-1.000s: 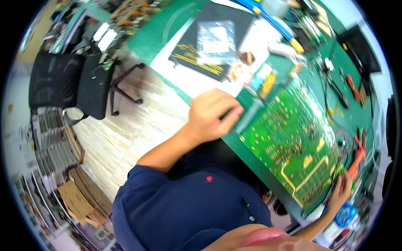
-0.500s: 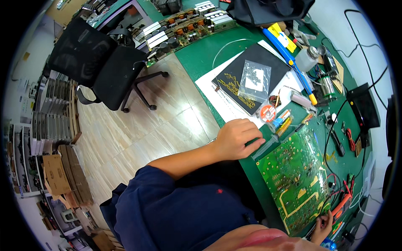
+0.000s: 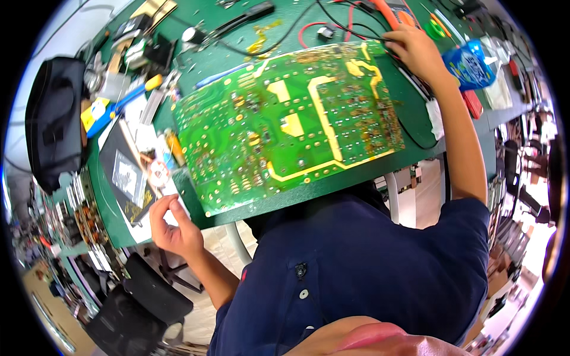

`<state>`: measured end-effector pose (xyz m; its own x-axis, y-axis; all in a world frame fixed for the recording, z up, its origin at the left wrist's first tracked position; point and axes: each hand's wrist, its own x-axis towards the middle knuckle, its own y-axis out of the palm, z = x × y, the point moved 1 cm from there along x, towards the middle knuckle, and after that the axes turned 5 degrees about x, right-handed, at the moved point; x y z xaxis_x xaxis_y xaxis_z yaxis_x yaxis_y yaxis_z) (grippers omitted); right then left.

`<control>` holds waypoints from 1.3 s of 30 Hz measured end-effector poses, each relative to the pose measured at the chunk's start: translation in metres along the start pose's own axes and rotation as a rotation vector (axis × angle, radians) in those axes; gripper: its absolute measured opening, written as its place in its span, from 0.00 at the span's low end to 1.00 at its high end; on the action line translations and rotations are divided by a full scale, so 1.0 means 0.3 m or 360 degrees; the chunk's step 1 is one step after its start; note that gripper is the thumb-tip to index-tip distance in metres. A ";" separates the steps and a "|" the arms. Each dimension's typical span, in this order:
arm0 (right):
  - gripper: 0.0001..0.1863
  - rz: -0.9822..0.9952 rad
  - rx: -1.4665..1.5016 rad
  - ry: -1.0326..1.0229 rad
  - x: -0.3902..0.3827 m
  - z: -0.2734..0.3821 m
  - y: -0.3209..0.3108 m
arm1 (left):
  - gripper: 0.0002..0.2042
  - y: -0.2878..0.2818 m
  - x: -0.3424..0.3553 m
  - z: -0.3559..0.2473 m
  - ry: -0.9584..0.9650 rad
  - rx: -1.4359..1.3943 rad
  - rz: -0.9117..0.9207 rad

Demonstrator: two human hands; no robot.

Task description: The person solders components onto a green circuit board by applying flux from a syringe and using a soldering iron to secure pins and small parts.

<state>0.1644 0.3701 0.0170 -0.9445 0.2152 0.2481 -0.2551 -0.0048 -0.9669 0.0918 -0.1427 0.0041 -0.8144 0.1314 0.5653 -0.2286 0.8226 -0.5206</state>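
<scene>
My left hand is at the table's front edge, left of the green circuit board, fingers loosely curled with nothing visible in them. The board lies with gold traces and solder points facing up. My right hand has its fingers bent over black cables at the board's back right corner, by an orange tool; what they grip is hidden. Near my left hand are a solder spool, a yellow syringe and a black booklet with a plastic bag on it.
A black bag and a blue-yellow desoldering pump are at left on the green table. A blue packet lies at right. An office chair stands on the floor at lower left, and crowded shelves fill the right side.
The view has swung right, bringing the board to the centre and the chair to lower left. Both forearms show; my left hand remains curled beside the board, my right at its far corner.
</scene>
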 end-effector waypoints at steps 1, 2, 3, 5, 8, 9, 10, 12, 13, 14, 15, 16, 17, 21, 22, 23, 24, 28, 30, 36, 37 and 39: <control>0.12 0.0018 0.0032 -0.0031 -0.017 0.013 0.004 | 0.02 0.000 0.014 -0.014 -0.0001 0.0013 0.0002; 0.13 -0.0035 0.0093 -0.0052 -0.031 0.018 -0.002 | 0.03 -0.002 0.033 -0.020 0.0027 0.0048 0.0066; 0.19 0.0021 0.0143 -0.0072 -0.042 0.033 -0.031 | 0.03 -0.005 0.048 -0.032 0.0075 0.0044 0.0073; 0.16 -0.0074 0.0585 0.0046 -0.040 0.130 -0.122 | 0.03 -0.026 0.075 -0.059 0.0093 0.0067 0.0074; 0.17 0.0026 0.0829 0.0453 -0.113 0.097 -0.306 | 0.04 0.023 0.123 -0.095 0.0188 0.0113 0.0256; 0.15 -0.0162 0.0870 0.0374 -0.145 0.058 -0.303 | 0.04 0.037 0.141 -0.106 0.0210 0.0140 0.0275; 0.14 -0.0235 0.0829 0.0425 -0.170 0.025 -0.310 | 0.04 0.051 0.162 -0.122 0.0234 0.0195 0.0313; 0.10 -0.0322 0.1089 0.0717 -0.210 0.004 -0.355 | 0.05 0.081 0.190 -0.141 0.0241 0.0264 0.0365; 0.09 -0.0298 0.1130 0.0752 -0.229 -0.033 -0.357 | 0.05 0.097 0.202 -0.155 0.0246 0.0306 0.0383; 0.09 -0.0261 0.1041 0.0755 -0.249 -0.043 -0.364 | 0.06 0.108 0.210 -0.159 0.0265 0.0326 0.0412; 0.09 -0.0222 0.0942 0.0757 -0.268 -0.050 -0.376 | 0.06 0.124 0.220 -0.168 0.0297 0.0344 0.0446; 0.10 -0.0037 0.0858 0.0704 -0.294 -0.091 -0.363 | 0.06 0.138 0.229 -0.179 0.0326 0.0365 0.0478; 0.11 0.0149 0.0774 0.0644 -0.331 -0.147 -0.339 | 0.05 0.154 0.234 -0.192 0.0349 0.0387 0.0507; 0.09 0.0247 0.0426 0.0430 -0.370 -0.113 -0.235 | 0.05 0.204 0.246 -0.240 0.0392 0.0352 0.0561; 0.09 0.0323 0.0425 0.0459 -0.365 -0.121 -0.210 | 0.05 0.212 0.241 -0.242 0.0357 0.0307 0.0551; 0.09 0.0302 0.0405 0.0403 -0.363 -0.130 -0.208 | 0.05 0.216 0.239 -0.244 0.0373 0.0288 0.0558; 0.09 0.0274 0.0404 0.0331 -0.360 -0.129 -0.201 | 0.05 0.209 0.242 -0.239 0.0411 0.0283 0.0559; 0.10 0.0147 0.0721 0.0392 -0.352 -0.134 -0.209 | 0.04 0.131 0.254 -0.223 0.0418 0.0362 0.0485; 0.11 0.0215 0.0719 0.0549 -0.373 -0.171 -0.246 | 0.05 0.130 0.253 -0.205 0.0381 0.0312 0.0467; 0.14 -0.0274 0.0927 0.0469 -0.358 -0.077 -0.304 | 0.05 0.056 0.200 -0.111 0.0233 0.0124 0.0159; 0.13 -0.0287 0.0852 0.0392 -0.344 -0.044 -0.303 | 0.05 0.051 0.193 -0.096 0.0212 0.0075 0.0126; 0.13 -0.0321 0.0693 0.0256 -0.314 0.043 -0.293 | 0.05 0.055 0.191 -0.075 0.0174 -0.0032 0.0072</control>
<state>0.2731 0.3377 0.0794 -0.8324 0.4014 0.3822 -0.5244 -0.3470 -0.7776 0.0535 -0.1093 0.0423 -0.7603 0.2273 0.6086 -0.1812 0.8254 -0.5346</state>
